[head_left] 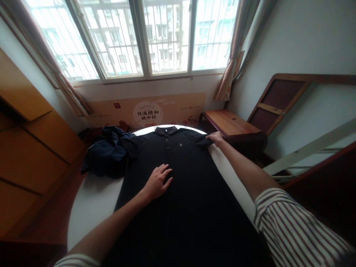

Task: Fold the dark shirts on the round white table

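Observation:
A black polo shirt lies spread out, front side up, with its collar toward the window. My left hand rests on the shirt's chest below the button placket, fingers apart and holding nothing. Farther out, my right hand pinches the end of the short sleeve on the right side. The shirt covers much of a white round table, and its lower part runs toward me out of view.
A crumpled dark blue garment sits on the table at the left, touching the shirt's other sleeve. Beyond the table are a wooden bench, a printed cardboard panel and barred windows. Orange-brown cabinets stand left.

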{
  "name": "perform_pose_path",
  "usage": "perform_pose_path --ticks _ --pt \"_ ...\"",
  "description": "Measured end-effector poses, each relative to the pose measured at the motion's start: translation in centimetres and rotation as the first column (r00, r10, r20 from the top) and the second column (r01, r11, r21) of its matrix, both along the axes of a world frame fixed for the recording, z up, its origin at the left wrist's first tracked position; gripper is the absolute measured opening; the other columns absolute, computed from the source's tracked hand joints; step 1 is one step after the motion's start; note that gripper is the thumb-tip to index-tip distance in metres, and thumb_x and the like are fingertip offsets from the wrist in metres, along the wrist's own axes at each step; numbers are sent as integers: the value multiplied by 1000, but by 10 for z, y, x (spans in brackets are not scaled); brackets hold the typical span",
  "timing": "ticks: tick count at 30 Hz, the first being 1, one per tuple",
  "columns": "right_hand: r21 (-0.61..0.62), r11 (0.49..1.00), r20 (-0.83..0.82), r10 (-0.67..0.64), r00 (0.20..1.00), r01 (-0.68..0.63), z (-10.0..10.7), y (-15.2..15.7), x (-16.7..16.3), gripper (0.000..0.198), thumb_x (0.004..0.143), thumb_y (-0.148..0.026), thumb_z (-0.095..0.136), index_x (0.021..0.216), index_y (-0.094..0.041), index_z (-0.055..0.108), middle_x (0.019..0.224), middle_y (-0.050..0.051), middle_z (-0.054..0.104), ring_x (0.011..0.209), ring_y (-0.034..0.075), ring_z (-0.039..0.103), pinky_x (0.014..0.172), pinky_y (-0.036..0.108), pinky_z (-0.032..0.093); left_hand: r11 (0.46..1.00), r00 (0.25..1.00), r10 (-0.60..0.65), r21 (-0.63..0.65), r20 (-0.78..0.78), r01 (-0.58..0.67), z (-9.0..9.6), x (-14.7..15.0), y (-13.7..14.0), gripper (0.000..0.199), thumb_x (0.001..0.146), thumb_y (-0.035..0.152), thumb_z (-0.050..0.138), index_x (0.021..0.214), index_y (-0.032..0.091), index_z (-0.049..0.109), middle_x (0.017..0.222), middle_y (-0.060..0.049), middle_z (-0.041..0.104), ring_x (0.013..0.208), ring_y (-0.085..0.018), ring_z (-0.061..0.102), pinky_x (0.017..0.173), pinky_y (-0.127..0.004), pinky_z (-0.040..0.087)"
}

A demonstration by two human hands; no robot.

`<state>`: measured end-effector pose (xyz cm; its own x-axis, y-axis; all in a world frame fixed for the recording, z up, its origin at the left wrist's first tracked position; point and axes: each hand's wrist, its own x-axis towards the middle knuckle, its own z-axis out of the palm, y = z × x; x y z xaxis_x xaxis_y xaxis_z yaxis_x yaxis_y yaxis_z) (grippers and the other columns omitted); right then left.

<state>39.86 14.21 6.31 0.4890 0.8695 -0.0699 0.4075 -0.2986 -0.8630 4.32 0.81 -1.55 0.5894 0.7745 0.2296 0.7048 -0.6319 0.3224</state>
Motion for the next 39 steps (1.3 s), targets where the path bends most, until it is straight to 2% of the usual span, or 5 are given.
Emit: perform_pose_path --ticks 6,14,23,33,39 --pt "82 949 507 224 833 -305 2 8 -23 41 83 -8 59 124 -14 62 130 14 59 119 30 55 99 34 42 1000 1000 -2 -12 -11 2 4 0 -2 47 100 44 42 138 19 53 151 -13 44 142 -28 37 117 -51 29" --pt "-241 729 649 612 452 -641 -15 0 -44 21 81 -35 71 97 -23 75 84 3 73 76 18 66 70 25 46 1000 1000 9 12 -24 -9 6 3 -4 45 99 41 43 137 18 54 150 -12 46 142 -27 38 118 -49 30" --pt "-283 744 742 570 354 -605 -16 15 -47 48 75 -42 76 116 -19 69 113 12 67 101 27 64 79 29 47 1000 1000 6 23 -30 -6 4 3 -3 46 100 41 42 138 19 53 151 -12 45 142 -28 37 118 -50 29" --pt "-216 850 717 472 512 -481 -18 49 -58 46 98 -48 45 80 -17 73 83 10 72 83 21 67 72 27 47 1000 1000 10 15 -20 -10 6 4 -5 46 99 41 43 138 19 53 151 -12 45 143 -28 36 117 -52 30" --pt "-175 938 669 336 663 -298 -15 104 -42 30 96 -37 59 116 -15 62 117 8 64 100 21 64 87 41 54 1000 999 20 11 -30 -20 6 6 -7 46 99 40 43 140 19 52 152 -12 44 143 -28 36 117 -52 31"
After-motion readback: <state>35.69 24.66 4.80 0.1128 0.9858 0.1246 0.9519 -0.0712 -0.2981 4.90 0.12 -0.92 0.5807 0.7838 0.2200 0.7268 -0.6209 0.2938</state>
